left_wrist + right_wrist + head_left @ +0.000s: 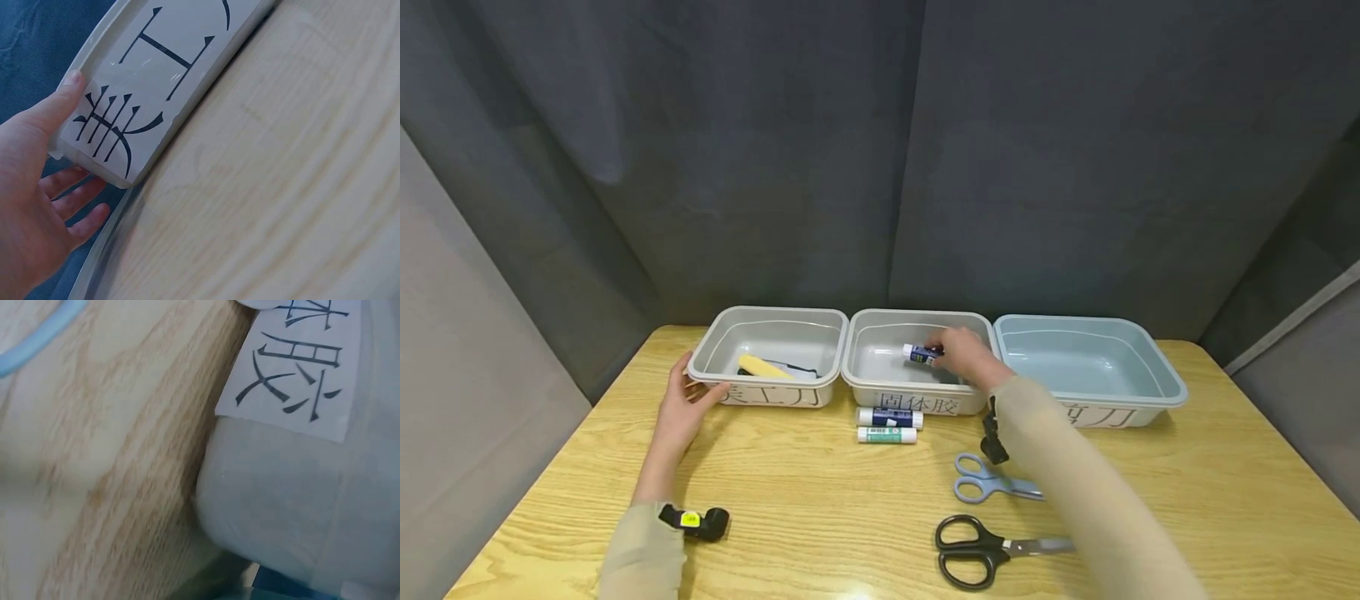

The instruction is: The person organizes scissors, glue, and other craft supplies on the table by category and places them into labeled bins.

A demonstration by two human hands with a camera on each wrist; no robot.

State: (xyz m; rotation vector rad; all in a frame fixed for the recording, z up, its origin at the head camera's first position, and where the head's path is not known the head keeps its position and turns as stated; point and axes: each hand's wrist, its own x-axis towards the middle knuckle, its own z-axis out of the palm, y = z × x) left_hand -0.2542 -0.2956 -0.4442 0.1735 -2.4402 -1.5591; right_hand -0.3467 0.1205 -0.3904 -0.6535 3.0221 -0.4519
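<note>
In the head view my right hand (961,352) pinches a blue glue stick with a white end (919,355) inside the middle grey bin (917,315). The right wrist view shows that bin's labelled front (281,487); the hand itself is out of that picture. My left hand (683,405) holds the front left corner of the left grey bin (771,312). Its thumb (67,94) lies at the rim, with the other fingers around the side. A yellow-handled cutter (763,367) and another dark and grey cutter (797,371) lie in the left bin.
Before the middle bin lie a blue glue stick (889,417) and a green-and-white one (887,435). Blue scissors (973,479) and black-handled scissors (973,552) lie nearer, partly behind the right sleeve (1090,475). A light blue bin (1078,354) stands at right, with dark curtains (880,167) behind.
</note>
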